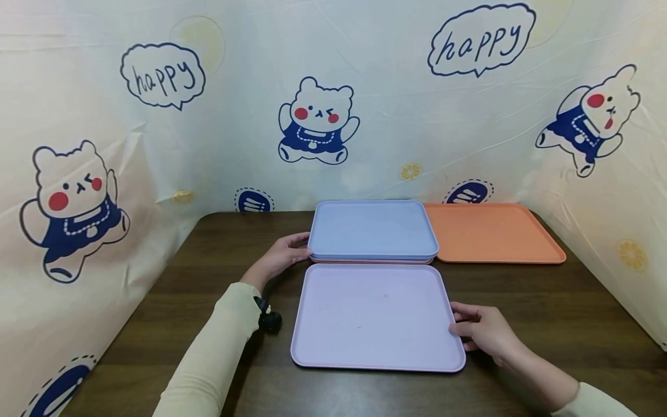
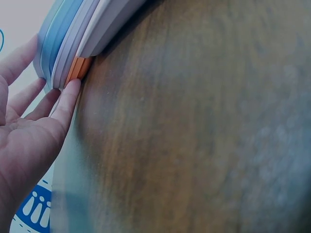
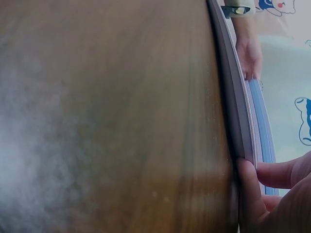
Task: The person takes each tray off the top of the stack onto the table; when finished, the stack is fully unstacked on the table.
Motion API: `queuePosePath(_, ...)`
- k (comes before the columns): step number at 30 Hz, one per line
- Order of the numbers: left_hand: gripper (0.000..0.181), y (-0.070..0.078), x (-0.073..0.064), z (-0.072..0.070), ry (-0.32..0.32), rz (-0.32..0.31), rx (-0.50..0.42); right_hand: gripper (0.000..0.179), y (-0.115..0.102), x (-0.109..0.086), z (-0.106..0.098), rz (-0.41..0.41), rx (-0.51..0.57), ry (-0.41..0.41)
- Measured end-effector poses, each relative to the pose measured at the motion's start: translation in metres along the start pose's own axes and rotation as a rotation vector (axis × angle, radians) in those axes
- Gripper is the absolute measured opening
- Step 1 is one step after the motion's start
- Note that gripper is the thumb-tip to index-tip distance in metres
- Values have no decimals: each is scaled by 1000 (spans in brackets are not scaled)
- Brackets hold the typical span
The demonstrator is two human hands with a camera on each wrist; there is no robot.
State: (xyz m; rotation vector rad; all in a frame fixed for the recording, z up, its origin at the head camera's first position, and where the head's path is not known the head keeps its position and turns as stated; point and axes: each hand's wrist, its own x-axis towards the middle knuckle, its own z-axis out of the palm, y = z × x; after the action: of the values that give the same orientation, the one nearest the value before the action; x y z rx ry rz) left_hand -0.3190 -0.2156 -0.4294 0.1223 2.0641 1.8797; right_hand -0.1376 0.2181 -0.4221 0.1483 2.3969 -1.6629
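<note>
A lilac tray (image 1: 372, 318) lies at the front of the table, its long near edge towards me. My right hand (image 1: 484, 331) pinches its right rim, thumb at the top and other fingers at the side and below; the right wrist view shows this grip (image 3: 277, 187) closely. Behind it is a stack topped by a blue tray (image 1: 374, 229). My left hand (image 1: 281, 255) touches the stack's left edge. In the left wrist view its fingertips (image 2: 71, 90) rest extended against the layered rims, with blue, lilac and orange trays (image 2: 77, 68) showing.
An orange tray (image 1: 484, 234) lies at the back right, beside the stack. The dark wooden table (image 1: 203, 278) extends to both sides. A printed cloth (image 1: 375, 116) hangs close behind the table and along its sides.
</note>
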Motion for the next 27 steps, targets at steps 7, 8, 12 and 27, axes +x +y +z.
queuePosePath(7,66,-1,1,0,-4,-3,1,56,0,2,0,-37,-40,5)
queuePosePath(8,66,-1,0,0,-4,-2,5,57,0,3,-1,-41,-43,1)
queuePosePath(12,66,0,0,0,-1,-3,1,59,0,4,-3,-36,-25,-10)
queuePosePath(27,67,-1,0,0,3,-8,-13,56,-5,25,-21,-77,117,-39)
